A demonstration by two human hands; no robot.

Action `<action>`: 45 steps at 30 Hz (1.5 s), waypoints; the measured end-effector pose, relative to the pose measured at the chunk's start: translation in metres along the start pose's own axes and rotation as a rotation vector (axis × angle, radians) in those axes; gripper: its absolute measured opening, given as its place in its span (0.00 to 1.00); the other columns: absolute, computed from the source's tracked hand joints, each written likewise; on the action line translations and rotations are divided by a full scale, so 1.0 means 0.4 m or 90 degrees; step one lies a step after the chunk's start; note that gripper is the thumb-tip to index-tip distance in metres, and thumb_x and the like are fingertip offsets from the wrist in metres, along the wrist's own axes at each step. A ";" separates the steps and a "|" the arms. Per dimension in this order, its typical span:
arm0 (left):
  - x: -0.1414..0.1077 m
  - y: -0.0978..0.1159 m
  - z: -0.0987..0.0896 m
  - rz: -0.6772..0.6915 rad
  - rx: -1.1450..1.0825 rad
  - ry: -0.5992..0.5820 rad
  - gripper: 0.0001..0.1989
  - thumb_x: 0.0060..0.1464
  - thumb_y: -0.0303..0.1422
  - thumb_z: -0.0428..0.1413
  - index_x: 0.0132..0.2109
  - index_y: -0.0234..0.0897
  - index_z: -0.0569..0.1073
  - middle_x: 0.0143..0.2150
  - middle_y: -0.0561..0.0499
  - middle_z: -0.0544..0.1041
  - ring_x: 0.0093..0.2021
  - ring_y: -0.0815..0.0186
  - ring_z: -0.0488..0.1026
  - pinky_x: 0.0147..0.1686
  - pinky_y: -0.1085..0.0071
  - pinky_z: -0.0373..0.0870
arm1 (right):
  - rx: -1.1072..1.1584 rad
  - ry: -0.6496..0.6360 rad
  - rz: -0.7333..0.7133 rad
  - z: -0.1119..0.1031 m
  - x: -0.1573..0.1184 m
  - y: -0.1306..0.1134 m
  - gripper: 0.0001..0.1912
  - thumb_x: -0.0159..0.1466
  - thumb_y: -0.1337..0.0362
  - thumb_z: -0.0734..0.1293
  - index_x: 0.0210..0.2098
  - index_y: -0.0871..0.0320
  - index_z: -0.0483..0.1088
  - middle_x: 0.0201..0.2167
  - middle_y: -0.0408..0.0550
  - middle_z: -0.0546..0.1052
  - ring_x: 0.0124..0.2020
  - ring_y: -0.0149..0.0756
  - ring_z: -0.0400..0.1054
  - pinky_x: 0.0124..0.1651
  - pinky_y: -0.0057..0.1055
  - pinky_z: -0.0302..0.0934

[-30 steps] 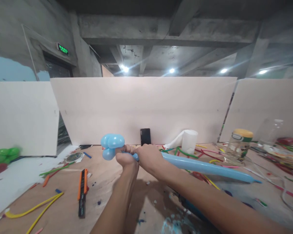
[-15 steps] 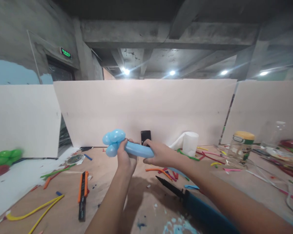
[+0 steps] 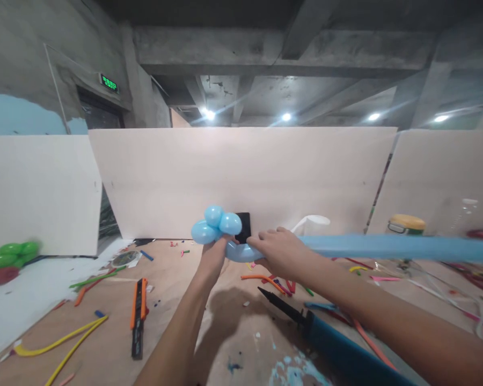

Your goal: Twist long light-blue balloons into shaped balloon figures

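Note:
A long light-blue modelling balloon stretches across my view, its left end twisted into several round bubbles. My left hand is closed around the balloon just below those bubbles. Farther along, my right hand wraps the balloon, its fingers over the top. Between the two hands a short section of it bends downward. The long unshaped part runs out past my right hand to the right edge of the view. Under my right forearm lies a blue hand pump with a black nozzle.
An orange and black utility knife and a yellow uninflated balloon lie at the left. Behind my hands stand a black phone, a white paper roll and a yellow-lidded bottle. White boards border the table's back.
The bubble cluster has turned and shifted right. My right hand has moved a little right along the balloon, whose long part now extends visibly to the right edge, in front of the paper roll.

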State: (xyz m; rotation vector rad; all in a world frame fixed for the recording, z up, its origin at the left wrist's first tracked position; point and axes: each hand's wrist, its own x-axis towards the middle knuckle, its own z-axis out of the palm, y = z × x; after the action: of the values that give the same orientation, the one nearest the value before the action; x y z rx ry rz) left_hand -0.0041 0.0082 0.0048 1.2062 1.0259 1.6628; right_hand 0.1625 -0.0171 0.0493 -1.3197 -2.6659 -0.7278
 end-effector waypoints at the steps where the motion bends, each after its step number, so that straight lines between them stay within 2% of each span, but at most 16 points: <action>1: -0.006 0.004 -0.001 -0.005 0.031 -0.021 0.07 0.42 0.34 0.56 0.23 0.34 0.73 0.24 0.50 0.73 0.31 0.61 0.69 0.37 0.65 0.65 | -0.017 0.018 -0.017 0.004 -0.001 0.002 0.11 0.61 0.61 0.64 0.43 0.55 0.66 0.36 0.51 0.75 0.36 0.44 0.71 0.36 0.34 0.53; 4: -0.018 0.020 -0.001 -0.028 0.087 -0.087 0.05 0.42 0.33 0.58 0.25 0.34 0.74 0.28 0.50 0.75 0.35 0.59 0.70 0.40 0.64 0.64 | -0.046 0.055 -0.054 0.010 0.001 0.009 0.13 0.60 0.59 0.66 0.43 0.56 0.67 0.36 0.51 0.75 0.37 0.44 0.70 0.39 0.36 0.52; 6: -0.020 0.024 -0.001 -0.027 0.106 -0.112 0.06 0.43 0.33 0.57 0.29 0.35 0.75 0.34 0.48 0.77 0.41 0.56 0.70 0.45 0.63 0.64 | -0.049 0.064 -0.052 0.004 0.004 0.016 0.13 0.58 0.57 0.68 0.39 0.58 0.68 0.34 0.51 0.76 0.36 0.43 0.70 0.40 0.36 0.51; 9: -0.014 0.016 -0.006 -0.019 0.113 -0.144 0.11 0.47 0.35 0.56 0.38 0.36 0.75 0.47 0.47 0.76 0.53 0.54 0.66 0.53 0.62 0.60 | -0.037 0.083 -0.027 -0.015 0.012 0.028 0.13 0.56 0.58 0.69 0.36 0.60 0.68 0.32 0.51 0.77 0.35 0.42 0.71 0.40 0.35 0.51; 11: -0.011 0.004 -0.013 -0.028 0.098 -0.176 0.15 0.49 0.36 0.55 0.44 0.36 0.74 0.51 0.47 0.74 0.56 0.53 0.64 0.54 0.60 0.60 | -0.032 0.082 -0.030 -0.027 0.017 0.035 0.11 0.56 0.61 0.68 0.36 0.60 0.68 0.31 0.51 0.78 0.35 0.42 0.72 0.40 0.35 0.52; 16: -0.019 -0.008 -0.025 -0.087 0.051 -0.293 0.20 0.50 0.35 0.54 0.51 0.36 0.71 0.52 0.44 0.73 0.51 0.54 0.69 0.47 0.59 0.68 | 0.012 0.025 -0.055 -0.041 0.026 0.044 0.11 0.52 0.60 0.69 0.31 0.59 0.67 0.29 0.50 0.78 0.32 0.43 0.72 0.39 0.35 0.54; 18: -0.025 -0.004 -0.025 -0.114 0.032 -0.343 0.21 0.50 0.35 0.54 0.52 0.35 0.70 0.51 0.43 0.74 0.48 0.54 0.71 0.45 0.59 0.70 | 0.084 0.011 -0.043 -0.045 0.023 0.044 0.20 0.49 0.58 0.71 0.38 0.59 0.66 0.30 0.50 0.78 0.32 0.44 0.72 0.36 0.34 0.55; 20: -0.031 0.002 -0.022 -0.127 0.030 -0.387 0.21 0.51 0.35 0.54 0.52 0.34 0.70 0.48 0.41 0.75 0.43 0.56 0.73 0.43 0.58 0.71 | 0.170 -0.001 -0.032 -0.051 0.018 0.043 0.33 0.47 0.57 0.72 0.49 0.60 0.59 0.32 0.50 0.77 0.33 0.44 0.72 0.32 0.31 0.56; 22: -0.038 0.010 -0.019 -0.130 0.028 -0.426 0.20 0.51 0.35 0.54 0.51 0.33 0.71 0.46 0.39 0.76 0.39 0.57 0.74 0.40 0.58 0.72 | 0.224 -0.012 -0.026 -0.057 0.013 0.042 0.42 0.46 0.55 0.72 0.54 0.61 0.52 0.33 0.52 0.76 0.34 0.45 0.71 0.29 0.30 0.55; 27: -0.049 0.037 -0.014 -0.109 0.068 -0.509 0.13 0.47 0.32 0.58 0.40 0.32 0.75 0.37 0.43 0.77 0.35 0.60 0.74 0.33 0.63 0.73 | 0.217 -0.026 -0.031 -0.068 0.013 0.031 0.45 0.44 0.51 0.72 0.54 0.62 0.51 0.34 0.55 0.75 0.34 0.49 0.71 0.29 0.32 0.56; 30: -0.050 0.051 -0.014 -0.092 0.120 -0.492 0.07 0.43 0.29 0.58 0.34 0.33 0.75 0.33 0.47 0.76 0.33 0.63 0.73 0.31 0.68 0.72 | 0.203 -0.041 -0.020 -0.079 0.015 0.032 0.43 0.44 0.48 0.72 0.53 0.61 0.54 0.35 0.55 0.76 0.34 0.49 0.71 0.29 0.33 0.57; 32: -0.050 0.053 -0.014 -0.073 0.153 -0.461 0.09 0.42 0.29 0.59 0.34 0.34 0.75 0.32 0.49 0.76 0.31 0.64 0.72 0.29 0.70 0.71 | 0.214 -0.076 -0.017 -0.088 0.015 0.044 0.38 0.46 0.46 0.70 0.50 0.58 0.60 0.35 0.53 0.76 0.33 0.47 0.70 0.29 0.33 0.58; 36: -0.054 0.044 -0.011 -0.011 0.249 -0.434 0.11 0.39 0.29 0.60 0.35 0.35 0.75 0.30 0.52 0.75 0.29 0.66 0.70 0.28 0.71 0.68 | 0.303 -0.265 -0.056 -0.096 0.022 0.086 0.19 0.52 0.51 0.67 0.40 0.53 0.72 0.35 0.46 0.77 0.32 0.42 0.71 0.30 0.32 0.61; 38: -0.059 0.044 -0.009 0.014 0.275 -0.434 0.09 0.39 0.29 0.60 0.32 0.35 0.75 0.29 0.52 0.74 0.29 0.66 0.69 0.28 0.72 0.67 | 0.373 -0.330 -0.102 -0.090 0.030 0.103 0.14 0.53 0.56 0.67 0.37 0.54 0.74 0.34 0.44 0.78 0.33 0.40 0.72 0.32 0.32 0.63; 41: -0.066 0.052 -0.008 0.052 0.283 -0.420 0.10 0.39 0.30 0.61 0.34 0.37 0.76 0.32 0.52 0.75 0.33 0.63 0.70 0.30 0.71 0.68 | 0.448 -0.307 -0.147 -0.076 0.040 0.112 0.11 0.53 0.59 0.67 0.35 0.56 0.75 0.31 0.42 0.78 0.33 0.39 0.71 0.33 0.32 0.64; 45: -0.066 0.051 -0.007 0.048 0.275 -0.391 0.12 0.41 0.31 0.60 0.38 0.37 0.76 0.33 0.50 0.76 0.34 0.62 0.71 0.30 0.70 0.69 | 0.395 -0.255 -0.131 -0.063 0.038 0.096 0.10 0.55 0.61 0.66 0.34 0.57 0.75 0.30 0.43 0.77 0.30 0.38 0.70 0.31 0.30 0.63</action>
State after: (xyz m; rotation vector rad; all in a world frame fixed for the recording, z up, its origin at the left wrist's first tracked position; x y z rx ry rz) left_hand -0.0046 -0.0237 0.0153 1.9037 0.9641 1.0207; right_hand 0.1790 0.0026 0.0903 -1.1083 -2.9708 0.3938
